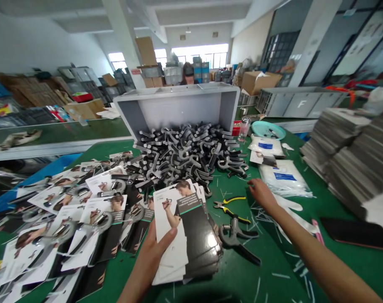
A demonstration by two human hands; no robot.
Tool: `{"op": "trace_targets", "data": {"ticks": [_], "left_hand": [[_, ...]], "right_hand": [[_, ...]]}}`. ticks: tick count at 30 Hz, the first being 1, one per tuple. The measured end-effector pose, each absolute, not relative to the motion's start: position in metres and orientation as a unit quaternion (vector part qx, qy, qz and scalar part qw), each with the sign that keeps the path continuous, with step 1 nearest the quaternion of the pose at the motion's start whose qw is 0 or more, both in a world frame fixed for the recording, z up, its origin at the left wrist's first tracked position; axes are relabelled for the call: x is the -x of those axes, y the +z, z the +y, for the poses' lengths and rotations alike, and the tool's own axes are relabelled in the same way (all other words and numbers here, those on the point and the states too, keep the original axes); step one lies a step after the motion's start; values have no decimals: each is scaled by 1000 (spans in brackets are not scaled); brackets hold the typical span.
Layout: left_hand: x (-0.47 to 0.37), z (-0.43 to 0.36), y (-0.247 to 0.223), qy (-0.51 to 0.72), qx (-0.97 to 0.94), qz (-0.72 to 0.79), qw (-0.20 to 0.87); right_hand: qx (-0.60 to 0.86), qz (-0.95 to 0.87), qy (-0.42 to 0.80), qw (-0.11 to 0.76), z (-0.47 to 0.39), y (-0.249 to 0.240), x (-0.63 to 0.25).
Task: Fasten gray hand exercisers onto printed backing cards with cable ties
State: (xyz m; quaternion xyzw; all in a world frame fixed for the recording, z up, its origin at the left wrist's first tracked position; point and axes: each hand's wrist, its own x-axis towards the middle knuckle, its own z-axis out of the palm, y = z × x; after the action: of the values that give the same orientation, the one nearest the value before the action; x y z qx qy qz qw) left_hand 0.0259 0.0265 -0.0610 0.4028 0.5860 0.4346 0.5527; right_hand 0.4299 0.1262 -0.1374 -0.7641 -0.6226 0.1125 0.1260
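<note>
My left hand (153, 248) grips a stack of printed cards (199, 235), thumb on top, at the table's front middle. My right hand (261, 194) is to the right with its fingers curled in; what they hold, if anything, is too small to make out. Thin cable ties (261, 214) lie just below it. Between the hands are yellow-handled cutting pliers (231, 207) and a single grey and black hand grip strengthener (235, 236). A large heap of hand grips (185, 155) spills from a tipped grey crate (181, 110). Several grips attached to cards (98, 223) cover the left side.
Plastic bags of white ties (284, 179), a teal bowl (268, 129) and a glass (243, 128) stand at the back right. A white glove (287, 204), a dark phone-like slab (357, 232) and tall grey card stacks (352, 155) are further right. Another person (188, 73) is behind the crate.
</note>
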Motion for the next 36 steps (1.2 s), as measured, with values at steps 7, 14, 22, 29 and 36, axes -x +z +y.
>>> {"op": "trace_targets", "data": {"ticks": [7, 14, 22, 29, 36], "left_hand": [[-32, 26, -55, 427, -373, 611, 552], [-25, 27, -65, 431, -388, 589, 563], [10, 40, -49, 408, -412, 594, 558], [23, 33, -43, 494, -324, 529, 610], [42, 12, -55, 518, -279, 527, 614]], "right_hand": [[779, -607, 151, 34, 179, -140, -469], [730, -629, 251, 94, 157, -112, -465], [652, -622, 344, 264, 122, -78, -425], [462, -565, 443, 521, 118, -6, -301], [343, -673, 554, 351, 101, -4, -141]]}}
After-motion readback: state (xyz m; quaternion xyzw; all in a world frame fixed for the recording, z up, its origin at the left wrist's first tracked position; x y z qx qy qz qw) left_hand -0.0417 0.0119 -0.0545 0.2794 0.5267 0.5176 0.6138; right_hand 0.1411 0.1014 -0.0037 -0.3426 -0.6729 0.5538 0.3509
